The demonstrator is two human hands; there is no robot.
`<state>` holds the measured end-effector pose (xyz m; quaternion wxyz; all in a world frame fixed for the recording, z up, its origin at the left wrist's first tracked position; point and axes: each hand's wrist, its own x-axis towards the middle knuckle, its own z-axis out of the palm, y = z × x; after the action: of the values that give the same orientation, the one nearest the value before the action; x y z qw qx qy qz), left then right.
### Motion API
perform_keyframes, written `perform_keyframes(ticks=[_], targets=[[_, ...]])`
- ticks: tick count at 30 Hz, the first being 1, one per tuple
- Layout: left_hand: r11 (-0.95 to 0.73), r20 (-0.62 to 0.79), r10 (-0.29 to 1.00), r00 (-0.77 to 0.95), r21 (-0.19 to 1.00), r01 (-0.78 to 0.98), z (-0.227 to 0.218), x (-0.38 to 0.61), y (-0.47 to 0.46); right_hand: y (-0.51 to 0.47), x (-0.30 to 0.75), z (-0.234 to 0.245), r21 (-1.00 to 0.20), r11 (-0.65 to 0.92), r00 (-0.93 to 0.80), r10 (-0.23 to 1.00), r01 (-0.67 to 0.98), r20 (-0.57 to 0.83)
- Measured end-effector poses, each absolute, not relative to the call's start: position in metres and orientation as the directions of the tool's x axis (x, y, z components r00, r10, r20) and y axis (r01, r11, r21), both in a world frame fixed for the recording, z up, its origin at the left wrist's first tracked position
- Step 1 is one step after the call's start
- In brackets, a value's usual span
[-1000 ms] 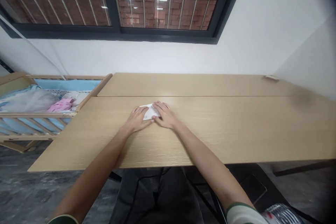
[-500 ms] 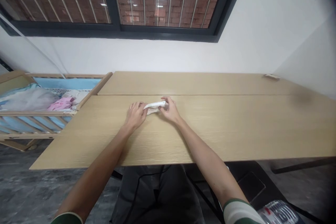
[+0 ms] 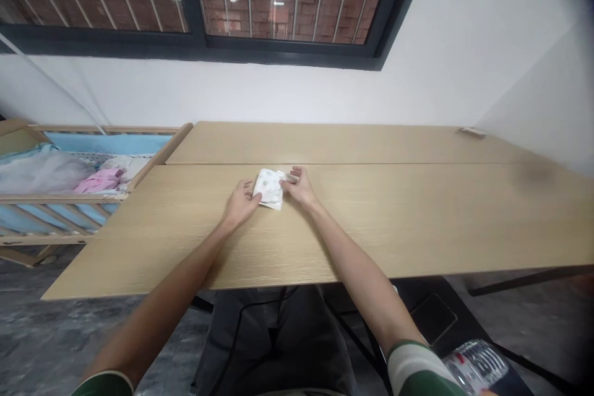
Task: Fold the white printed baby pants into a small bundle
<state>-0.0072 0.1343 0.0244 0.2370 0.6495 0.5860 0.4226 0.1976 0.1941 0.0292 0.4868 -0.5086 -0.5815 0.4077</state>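
A folded white diaper (image 3: pixel 268 185) with small faint prints lies on the wooden table, its flat face turned up and a lower layer showing along the near edge. My left hand (image 3: pixel 242 203) grips its left side, thumb on top near the lower corner and the other fingers at the far left edge. At the right edge, my right hand (image 3: pixel 301 187) pinches the diaper near its upper corner, with some fingers raised. The fingertips beneath the diaper are hidden.
The wooden table (image 3: pixel 394 216) reaches to the white wall, with a small pale object (image 3: pixel 472 132) at its far right. Left of it stands a wooden crib (image 3: pixel 69 200) with blue lining and bedding. A clear plastic bottle (image 3: pixel 477 366) lies on a black seat (image 3: pixel 431 315) below right.
The diaper was held in a narrow, curled shape between both hands; now it lies folded flat with its printed face showing. The camera view has shifted slightly.
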Motion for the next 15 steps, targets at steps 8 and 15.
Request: perform_keyframes(ticks=[8,15], targets=[[-0.328,0.483,0.871,0.088,0.439,0.836,0.038,0.000,0.107,0.189,0.198,0.032,-0.806,0.415,-0.094,0.904,0.422,0.416],[-0.591,0.408,0.783,0.470,0.249,0.767,0.030,0.028,0.088,0.153,0.193,0.074,-0.499,0.727,-0.582,0.681,0.471,0.444]])
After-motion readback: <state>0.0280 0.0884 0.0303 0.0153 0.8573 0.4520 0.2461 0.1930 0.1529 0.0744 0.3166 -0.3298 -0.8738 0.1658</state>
